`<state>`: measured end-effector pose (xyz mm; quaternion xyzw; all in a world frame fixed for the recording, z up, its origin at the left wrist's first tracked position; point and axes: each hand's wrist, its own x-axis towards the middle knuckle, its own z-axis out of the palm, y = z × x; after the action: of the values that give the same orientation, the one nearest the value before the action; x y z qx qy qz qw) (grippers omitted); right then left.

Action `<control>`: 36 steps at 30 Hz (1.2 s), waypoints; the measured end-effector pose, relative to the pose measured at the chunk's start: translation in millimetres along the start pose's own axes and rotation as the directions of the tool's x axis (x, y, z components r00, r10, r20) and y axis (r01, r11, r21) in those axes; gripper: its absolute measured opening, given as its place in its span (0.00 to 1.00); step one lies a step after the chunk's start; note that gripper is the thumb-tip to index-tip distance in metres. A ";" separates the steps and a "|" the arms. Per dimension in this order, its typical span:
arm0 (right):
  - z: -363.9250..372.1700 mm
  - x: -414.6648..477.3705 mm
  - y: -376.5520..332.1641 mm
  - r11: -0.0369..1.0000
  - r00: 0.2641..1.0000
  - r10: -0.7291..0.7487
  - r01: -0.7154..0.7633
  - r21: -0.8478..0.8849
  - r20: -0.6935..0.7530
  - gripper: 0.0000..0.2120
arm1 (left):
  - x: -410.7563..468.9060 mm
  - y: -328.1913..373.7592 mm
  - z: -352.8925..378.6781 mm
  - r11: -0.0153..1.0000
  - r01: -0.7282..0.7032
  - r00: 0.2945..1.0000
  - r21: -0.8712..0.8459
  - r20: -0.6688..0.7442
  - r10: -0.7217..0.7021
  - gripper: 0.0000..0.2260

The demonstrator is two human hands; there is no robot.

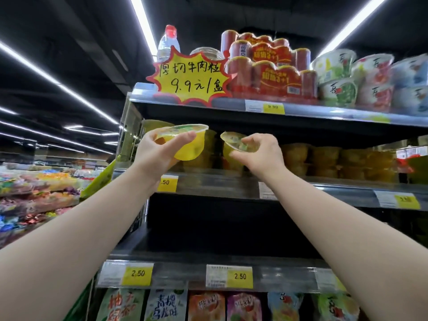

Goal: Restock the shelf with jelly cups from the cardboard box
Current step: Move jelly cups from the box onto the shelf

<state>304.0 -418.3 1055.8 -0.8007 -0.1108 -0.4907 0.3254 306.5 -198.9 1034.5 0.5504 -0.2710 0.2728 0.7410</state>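
Both arms reach up to the second shelf (220, 185) from the top. My left hand (154, 151) grips a yellow jelly cup (188, 144) by its side, upright and slightly tilted, just in front of the shelf's left end. My right hand (260, 151) pinches a second yellow jelly cup (236, 141) by its lid rim, tipped toward me. Behind them, more yellow jelly cups (324, 161) stand stacked along that shelf. The cardboard box is out of view.
A yellow starburst price sign (188, 77) hangs on the top shelf, with red multipacks (271, 70) and white jelly bowls (361, 77) above. The shelf (208, 228) below the jelly cups looks dark and bare. Drink pouches (208, 304) hang lowest. Candy bins (34, 191) lie left.
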 end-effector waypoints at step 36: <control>-21.4 18.3 14.5 0.875 0.998 0.070 -0.062 0.480 0.001 0.21 | 26.2 -21.5 75.4 0.915 -0.214 0.971 0.342 0.176 0.161 0.22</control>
<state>304.9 -445.5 1072.0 -0.6946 -0.1988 -0.4432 0.5307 332.5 -274.0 1057.1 0.6661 -0.3212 0.3472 0.5768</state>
